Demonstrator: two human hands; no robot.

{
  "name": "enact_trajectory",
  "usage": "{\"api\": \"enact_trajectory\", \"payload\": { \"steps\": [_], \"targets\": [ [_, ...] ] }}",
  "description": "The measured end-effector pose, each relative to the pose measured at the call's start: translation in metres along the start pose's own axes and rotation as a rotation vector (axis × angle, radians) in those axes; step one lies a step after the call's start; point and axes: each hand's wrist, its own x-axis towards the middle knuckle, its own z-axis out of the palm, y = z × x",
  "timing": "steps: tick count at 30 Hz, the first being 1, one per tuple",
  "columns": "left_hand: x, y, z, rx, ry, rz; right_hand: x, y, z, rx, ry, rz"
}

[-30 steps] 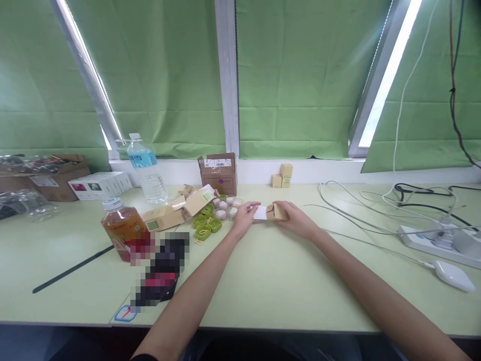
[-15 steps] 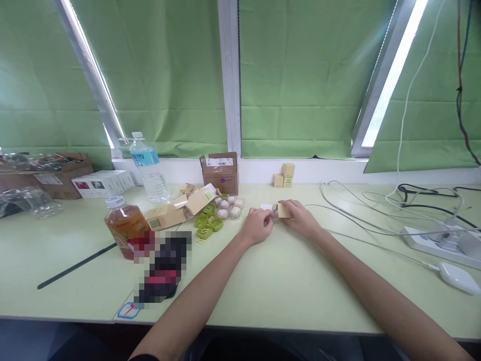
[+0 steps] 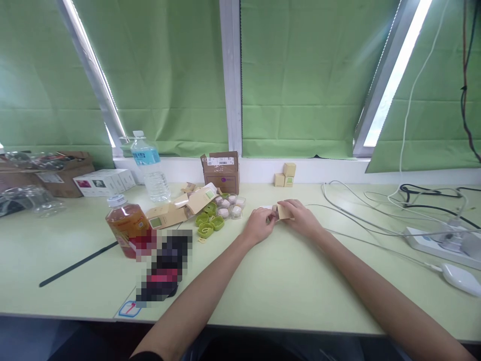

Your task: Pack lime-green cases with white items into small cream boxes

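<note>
My right hand (image 3: 300, 218) grips a small tan cardboard box (image 3: 284, 212) lying on the pale green table (image 3: 270, 281). My left hand (image 3: 259, 225) is curled with its fingertips pinched at the box's open left end. A white flap or paper shows just behind my left fingers. Left of my hands lie several green lids (image 3: 208, 224) and several small clear cups (image 3: 229, 206).
Flat tan box blanks (image 3: 176, 208), a brown carton (image 3: 221, 173), a water bottle (image 3: 149, 168) and an amber drink bottle (image 3: 126, 225) stand to the left. Three small tan boxes (image 3: 284, 175) sit by the window sill. Cables (image 3: 376, 215), a power strip (image 3: 443, 243) and a white mouse (image 3: 460, 278) lie at right.
My left hand went from fingers stretched over the white flap to a curled pinch at the box's end. The white flap is now mostly hidden. My right hand stayed on the box.
</note>
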Motion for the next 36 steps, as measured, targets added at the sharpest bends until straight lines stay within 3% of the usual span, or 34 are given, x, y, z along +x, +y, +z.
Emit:
{"api": "enact_trajectory", "payload": {
  "steps": [5,8,13,24,28,36],
  "targets": [
    [0.001,-0.007,0.004,-0.16,0.009,-0.077,0.002,-0.012,-0.004,-0.143,0.059,-0.113],
    [0.002,-0.012,0.007,-0.361,0.105,-0.224,0.004,-0.022,-0.005,-0.165,0.078,-0.138],
    [0.003,-0.018,0.008,-0.395,0.239,-0.34,0.005,-0.027,-0.004,-0.099,0.082,-0.105],
    [0.006,0.0,0.005,-0.613,0.162,-0.339,0.003,-0.018,-0.004,-0.218,0.064,-0.167],
    [0.01,-0.003,0.005,-0.805,0.111,-0.438,0.006,-0.019,-0.011,-0.291,0.062,-0.216],
    [0.008,0.002,0.008,-1.213,0.109,-0.684,0.012,-0.051,-0.038,-0.357,0.043,-0.272]
  ]
}}
